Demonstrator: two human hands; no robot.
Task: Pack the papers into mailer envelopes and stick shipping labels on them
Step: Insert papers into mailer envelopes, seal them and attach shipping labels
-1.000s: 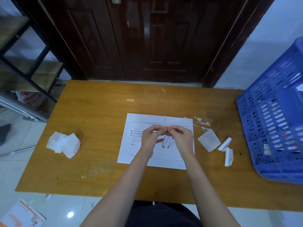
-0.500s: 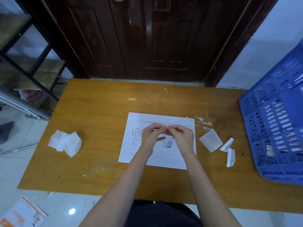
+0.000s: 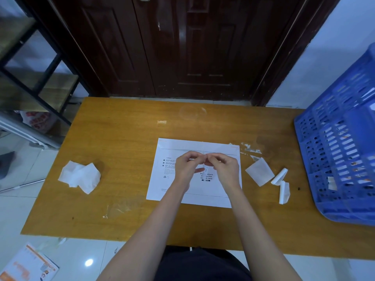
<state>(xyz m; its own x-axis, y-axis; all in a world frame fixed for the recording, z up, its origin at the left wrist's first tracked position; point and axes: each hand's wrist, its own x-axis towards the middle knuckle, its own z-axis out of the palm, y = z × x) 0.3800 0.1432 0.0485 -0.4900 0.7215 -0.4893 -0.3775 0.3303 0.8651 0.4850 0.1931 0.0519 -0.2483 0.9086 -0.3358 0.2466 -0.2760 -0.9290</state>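
A: Wooden table point(image 3: 125, 159), set against a dark wooden door point(image 3: 182, 47); metal shelving point(image 3: 30, 78) off the far left corner, glossy white floor tiles below.

B: And on the table?

A: White mailer envelope point(image 3: 176, 191) flat at the middle, slightly skewed, printed face up. Crumpled white papers point(image 3: 80, 176) near the left edge. Square backing sheet point(image 3: 259, 171) and two curled paper strips point(image 3: 283, 187) toward the right edge. Torn scraps point(image 3: 250, 149) just past the envelope's far right corner.

B: Hands?

A: Left hand point(image 3: 187, 165) and right hand point(image 3: 224, 168) together above the envelope, fingertips of both pinching a small shipping label point(image 3: 205, 169), hanging edge-on between them just over the printed attach-here text.

B: Changed from a second ago?

A: Hardly. Same pinch, same place over the envelope; view tipped slightly, nothing on the table shifted.

B: Containers?

A: Blue plastic crate point(image 3: 341, 151), perforated walls, tilted at the right edge. White and orange-marked pieces glimpsed through the holes; cannot tell what they are.
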